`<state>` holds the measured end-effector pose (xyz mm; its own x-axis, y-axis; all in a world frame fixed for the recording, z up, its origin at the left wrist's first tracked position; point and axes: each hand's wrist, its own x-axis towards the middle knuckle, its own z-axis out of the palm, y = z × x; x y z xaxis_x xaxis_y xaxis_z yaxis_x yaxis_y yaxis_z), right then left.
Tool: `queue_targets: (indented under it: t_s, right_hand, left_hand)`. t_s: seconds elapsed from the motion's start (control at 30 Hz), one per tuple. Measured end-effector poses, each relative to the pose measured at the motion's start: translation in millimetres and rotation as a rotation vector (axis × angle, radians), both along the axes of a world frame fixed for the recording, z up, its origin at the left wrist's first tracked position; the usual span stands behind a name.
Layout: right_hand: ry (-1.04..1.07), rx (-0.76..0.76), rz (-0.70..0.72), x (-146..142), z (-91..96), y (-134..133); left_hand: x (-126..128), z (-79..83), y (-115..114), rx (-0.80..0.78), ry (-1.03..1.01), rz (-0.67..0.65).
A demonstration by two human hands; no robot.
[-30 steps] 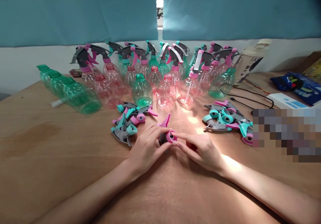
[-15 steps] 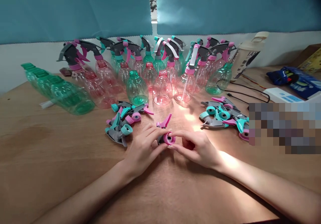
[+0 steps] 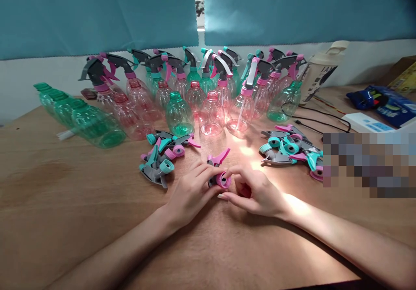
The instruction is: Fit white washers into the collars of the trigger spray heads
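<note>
Both my hands meet at the middle of the wooden table [image 3: 65,203] on one spray trigger head [image 3: 218,173], grey with a pink collar and pink lever. My left hand [image 3: 188,193] grips its grey body from the left, fingers curled round it. My right hand [image 3: 253,192] pinches the pink collar from the right with thumb and fingertips. The lever points up and away from me.
A pile of loose trigger heads [image 3: 160,156] lies left of my hands, another pile [image 3: 290,149] to the right. Behind stand several pink and green bottles [image 3: 211,112], some capped with triggers; green bottles [image 3: 84,117] lie at left. Cables, a white device [image 3: 367,123] and a blue pack sit far right.
My hands have stayed on the trigger head, which has turned a little so its lever points more to the right. The view has shifted slightly.
</note>
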<state>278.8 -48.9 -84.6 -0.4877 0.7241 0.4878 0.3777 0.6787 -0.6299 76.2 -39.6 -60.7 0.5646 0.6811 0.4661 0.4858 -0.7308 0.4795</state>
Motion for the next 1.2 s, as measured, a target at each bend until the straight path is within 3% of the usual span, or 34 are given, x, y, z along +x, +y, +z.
queue_targets:
  t_s: [0.27, 0.47, 0.63, 0.9, 1.1, 1.2]
  right_hand:
    - [-0.121, 0.124, 0.029, 0, 4.1, 4]
    - [-0.266, 0.360, 0.016, 0, 10.5, 12]
    - [-0.350, 0.449, -0.017, 4, 9.0, 15]
    - [-0.378, 0.404, 0.029, 13, 12.5, 22]
    - [-0.273, 0.275, -0.232, 44, 13.7, 38]
    - [-0.187, 0.277, -0.208, 41, 12.6, 36]
  left_hand:
    - [2, -0.4, -1, -0.059, 0.031, -0.024]
    - [2, -0.9, -1, -0.110, 0.049, 0.009]
    - [2, -0.7, -1, -0.126, 0.053, 0.003]
    - [2, 1.4, -1, -0.127, 0.073, 0.024]
    - [-9, 0.4, 4, -0.088, 0.070, 0.137]
    - [-10, -0.5, 6, -0.090, 0.082, 0.120]
